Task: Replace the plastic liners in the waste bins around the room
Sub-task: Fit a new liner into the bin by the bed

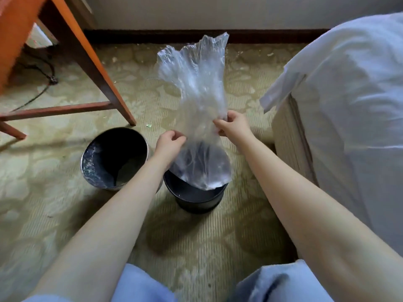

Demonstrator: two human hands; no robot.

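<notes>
Patterned beige carpet floor (65,214), centre frame: thin clear plastic liner (196,83) billows over dark round waste bin (196,201). Side edges pinched by left hand (171,141) and right hand (233,127). Judged featherlight, limp, slippery, tear-prone; best gripped at the mouth hem.

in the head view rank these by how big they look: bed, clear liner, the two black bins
1. bed, fills the right side
2. clear liner
3. left bin and bin under the liner: about alike, and the second is partly covered, so unranked
</notes>
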